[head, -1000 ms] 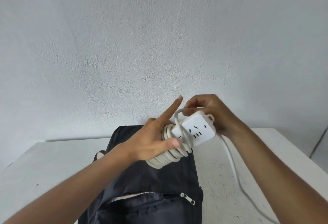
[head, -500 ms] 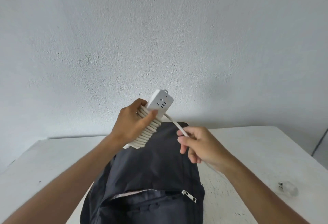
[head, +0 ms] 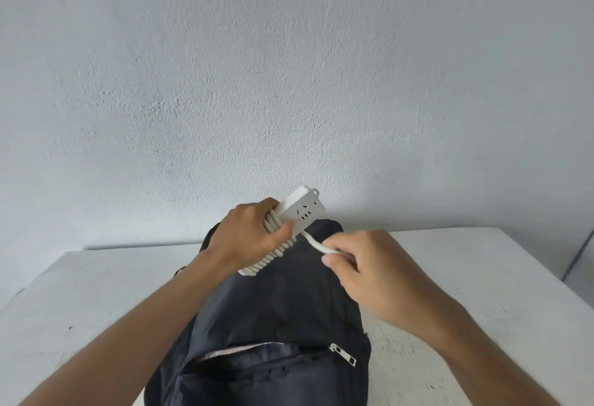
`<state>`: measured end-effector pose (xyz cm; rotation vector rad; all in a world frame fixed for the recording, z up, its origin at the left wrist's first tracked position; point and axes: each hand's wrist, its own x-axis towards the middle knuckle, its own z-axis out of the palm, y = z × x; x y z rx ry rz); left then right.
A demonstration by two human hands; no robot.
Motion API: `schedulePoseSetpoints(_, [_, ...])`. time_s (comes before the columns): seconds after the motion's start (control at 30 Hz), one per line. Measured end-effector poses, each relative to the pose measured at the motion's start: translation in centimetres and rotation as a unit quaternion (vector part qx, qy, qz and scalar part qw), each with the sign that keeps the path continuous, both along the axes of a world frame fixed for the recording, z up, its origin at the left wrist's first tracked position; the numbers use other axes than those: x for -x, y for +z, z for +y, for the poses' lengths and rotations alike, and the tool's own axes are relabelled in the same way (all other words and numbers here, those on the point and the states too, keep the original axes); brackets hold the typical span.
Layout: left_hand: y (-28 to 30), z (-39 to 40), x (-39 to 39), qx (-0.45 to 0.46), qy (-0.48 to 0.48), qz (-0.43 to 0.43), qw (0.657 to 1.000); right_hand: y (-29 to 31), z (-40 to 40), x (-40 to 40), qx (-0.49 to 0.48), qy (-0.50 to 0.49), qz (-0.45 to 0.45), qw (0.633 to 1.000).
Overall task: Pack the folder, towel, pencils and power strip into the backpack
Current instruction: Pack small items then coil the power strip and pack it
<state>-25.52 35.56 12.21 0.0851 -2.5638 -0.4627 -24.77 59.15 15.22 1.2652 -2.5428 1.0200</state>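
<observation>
You worked in front of a pale grey plastered wall (head: 289,68), at a white flat table (head: 482,261). On the table lay the dark navy fabric backpack (head: 289,309), with its metal zipper pull (head: 343,354) near you and the pocket mouth partly open.

Above the far end of the backpack your left hand (head: 247,238) was closed around the white rectangular plastic power strip (head: 300,211), pressing the coils of its white round cable (head: 316,245) against the body. Your right hand (head: 363,264) pinched the free part of the cable between thumb and fingers.

I judge the strip to be hard and rather light, so holding it across the coils was sensible. The cable seemed springy and may unwind if you release it.

The plug end was hidden. The folder, towel and pencils were not visible, and the inside of the backpack was too dark to read.
</observation>
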Motion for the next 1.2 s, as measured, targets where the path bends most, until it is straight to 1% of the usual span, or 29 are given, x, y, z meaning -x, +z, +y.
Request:
schedulePoseSetpoints(0.1, [0.4, 0.9, -0.2, 0.099, -0.076, 0.004, 0.992, 1.4, 0.1, 0.4, -0.009, 0.026, 0.083, 0.996])
schedulePoseSetpoints(0.17, [0.6, 1.3, -0.6, 0.167, -0.151, 0.017, 0.974, 2.5, 0.1, 1.7, 0.004, 0.035, 0.124, 0.992])
schedulePoseSetpoints(0.23, [0.9, 2.0, -1.3, 0.214, -0.202, 0.027, 0.955, 3.3, 0.0, 3.5, 0.043, 0.040, 0.133, 0.989])
schedulePoseSetpoints(0.27, [1.0, 2.4, -1.6, 0.205, -0.217, 0.016, 0.954, 3.6, 0.0, 4.5, 0.073, 0.040, 0.115, 0.990])
schedulePoseSetpoints(0.3, [1.0, 2.6, -1.9, 0.176, -0.237, 0.000, 0.955, 3.9, 0.0, 5.3, 0.103, 0.041, 0.079, 0.991])
schedulePoseSetpoints(0.37, [0.8, 2.9, -2.4, 0.097, -0.285, -0.008, 0.954, 4.3, -0.1, 6.4, 0.140, 0.066, -0.032, 0.988])
schedulePoseSetpoints(0.43, [0.6, 3.4, -3.0, 0.041, -0.320, 0.015, 0.946, 4.2, -0.3, 7.1, 0.144, 0.097, -0.147, 0.974])
schedulePoseSetpoints(0.47, [0.7, 3.9, -3.1, -0.004, -0.338, 0.030, 0.941, 4.0, -0.5, 7.5, 0.140, 0.109, -0.190, 0.966])
schedulePoseSetpoints(0.5, [0.8, 4.3, -3.2, -0.069, -0.350, 0.041, 0.934, 3.6, -0.7, 7.7, 0.133, 0.123, -0.214, 0.960])
schedulePoseSetpoints(0.53, [0.9, 4.8, -3.2, -0.135, -0.350, 0.052, 0.925, 3.2, -1.1, 7.8, 0.124, 0.127, -0.226, 0.958])
schedulePoseSetpoints(0.57, [1.2, 5.1, -3.1, -0.185, -0.336, 0.071, 0.921, 2.5, -1.5, 8.0, 0.113, 0.110, -0.236, 0.959])
schedulePoseSetpoints(0.63, [2.0, 5.7, -3.3, -0.252, -0.276, 0.110, 0.921, 1.5, -2.4, 7.3, 0.113, 0.055, -0.260, 0.957])
schedulePoseSetpoints(0.67, [2.5, 5.8, -3.3, -0.287, -0.242, 0.121, 0.919, 1.0, -2.9, 6.8, 0.134, 0.061, -0.266, 0.953])
schedulePoseSetpoints(0.73, [3.3, 5.5, -3.2, -0.346, -0.192, 0.107, 0.912, 0.4, -3.5, 6.0, 0.157, 0.082, -0.279, 0.944])
schedulePoseSetpoints(0.83, [3.6, 4.3, -3.0, -0.354, -0.141, 0.077, 0.922, -0.3, -3.5, 5.4, 0.123, 0.071, -0.259, 0.955])
schedulePoseSetpoints(0.9, [3.5, 3.8, -3.1, -0.362, -0.120, 0.051, 0.923, -0.9, -3.4, 5.0, 0.083, 0.054, -0.222, 0.970])
schedulePoseSetpoints(1.0, [3.1, 3.8, -3.2, -0.421, -0.120, 0.009, 0.899, -2.1, -3.6, 4.0, 0.051, 0.035, -0.133, 0.989])
schedulePoseSetpoints(1.03, [3.0, 3.9, -3.2, -0.434, -0.119, 0.005, 0.893, -2.5, -3.7, 3.7, 0.066, 0.025, -0.114, 0.991])
schedulePoseSetpoints(1.07, [3.0, 3.9, -3.1, -0.444, -0.116, 0.000, 0.888, -2.8, -3.8, 3.6, 0.099, 0.018, -0.114, 0.988])
schedulePoseSetpoints(1.1, [3.0, 3.9, -3.2, -0.454, -0.114, -0.008, 0.884, -3.1, -3.8, 3.5, 0.154, 0.019, -0.150, 0.976])
schedulePoseSetpoints(1.17, [3.2, 3.9, -3.4, -0.457, -0.112, -0.021, 0.882, -3.5, -3.5, 3.2, 0.267, 0.044, -0.260, 0.927])
schedulePoseSetpoints(1.2, [3.3, 3.9, -3.5, -0.456, -0.106, -0.025, 0.883, -3.7, -3.4, 3.0, 0.300, 0.061, -0.278, 0.911])
